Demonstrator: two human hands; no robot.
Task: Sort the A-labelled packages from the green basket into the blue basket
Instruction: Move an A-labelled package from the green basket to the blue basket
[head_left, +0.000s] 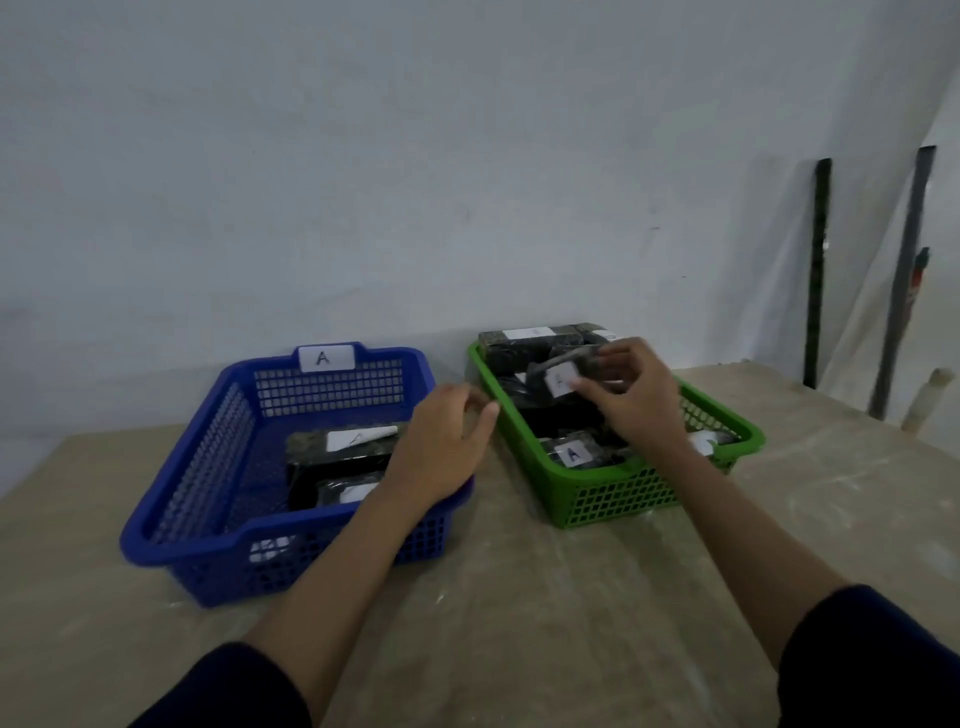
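The green basket (613, 493) stands right of centre and holds several black wrapped packages with white labels. My right hand (634, 400) is over it, fingers closed on a small black package (553, 375) whose white label is blurred. Near the front wall lies another package (571, 454) marked A. The blue basket (218, 467), tagged A on its far rim, sits to the left with two black packages (343, 452) inside. My left hand (447, 447) hovers over the blue basket's right rim, fingers loosely apart, holding nothing.
Both baskets rest on a light wooden table (519, 597) pushed against a pale wall. Dark poles (818, 270) lean in the right corner behind the table. A gap of tabletop separates the two baskets.
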